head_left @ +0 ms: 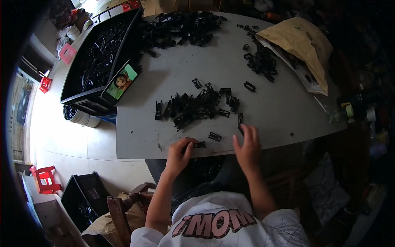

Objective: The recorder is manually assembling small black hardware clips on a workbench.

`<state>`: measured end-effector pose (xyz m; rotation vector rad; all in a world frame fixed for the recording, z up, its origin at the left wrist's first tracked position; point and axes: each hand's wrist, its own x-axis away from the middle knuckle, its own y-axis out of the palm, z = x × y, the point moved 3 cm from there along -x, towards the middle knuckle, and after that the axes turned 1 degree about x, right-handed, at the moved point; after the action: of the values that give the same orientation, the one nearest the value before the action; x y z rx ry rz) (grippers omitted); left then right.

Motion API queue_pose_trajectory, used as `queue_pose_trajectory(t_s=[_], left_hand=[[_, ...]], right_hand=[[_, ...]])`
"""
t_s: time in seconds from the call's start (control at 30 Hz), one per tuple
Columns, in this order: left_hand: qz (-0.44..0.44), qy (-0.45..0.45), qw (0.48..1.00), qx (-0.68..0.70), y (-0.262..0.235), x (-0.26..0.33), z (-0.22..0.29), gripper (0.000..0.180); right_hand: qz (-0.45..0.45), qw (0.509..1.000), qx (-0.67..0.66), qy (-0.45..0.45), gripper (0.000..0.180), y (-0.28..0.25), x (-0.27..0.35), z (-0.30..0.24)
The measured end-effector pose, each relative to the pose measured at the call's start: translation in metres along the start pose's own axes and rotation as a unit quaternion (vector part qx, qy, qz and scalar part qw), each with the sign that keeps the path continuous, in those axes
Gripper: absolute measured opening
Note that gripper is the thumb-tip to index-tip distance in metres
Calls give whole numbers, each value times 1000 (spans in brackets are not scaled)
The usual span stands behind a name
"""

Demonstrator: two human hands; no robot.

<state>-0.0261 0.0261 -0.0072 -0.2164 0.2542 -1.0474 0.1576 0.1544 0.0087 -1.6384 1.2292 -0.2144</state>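
Observation:
My left hand (178, 155) is closed near the table's front edge, thumb and fingers around a small black frame-shaped part (200, 144) that sticks out to the right. To its right my right hand (249, 147) reaches forward, thumb apart from the fingers. Its fingertips are at the near end of another black part (240, 118), partly covered by them. Between the hands a single black part (214, 136) lies on the table. Beyond them is a loose pile of such parts (185, 109), with one more part (249, 86) lying apart to the right.
On the grey table (185, 66) lie a large heap of black pieces (181, 29) and a smaller heap (262, 61) beside an open brown paper bag (302, 39). A full black crate (88, 95) stands left, a phone (122, 81) against it. Red stools (46, 180) stand on the floor.

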Motion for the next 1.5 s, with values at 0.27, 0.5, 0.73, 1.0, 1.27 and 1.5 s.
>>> queue_pose_trajectory(t_s=[0.27,0.5,0.73,1.0,1.27,1.5], left_hand=[[-24,-21,999,-23,1,-3,-5,15],[-24,-51,998,-9,-1,-2,-5,15],[-6,-45,999,-6,6,-2,-12,11],[22,-33,999,-29,6,0,-9,10],[18,5,999,-47,7,0,-6,14],[-43,16,999,-5,4,0,-3,21]], right_hand=[[-76,992,-79,-62,32,6,-5,-10],[-116,986,-53,-111,31,27,-6,-34],[-201,970,-128,-46,30,38,-7,-32],[-218,948,-187,-139,31,32,-7,-61],[-222,948,-140,-182,33,25,-6,-67],[-231,943,-160,-181,33,18,-9,-64]])
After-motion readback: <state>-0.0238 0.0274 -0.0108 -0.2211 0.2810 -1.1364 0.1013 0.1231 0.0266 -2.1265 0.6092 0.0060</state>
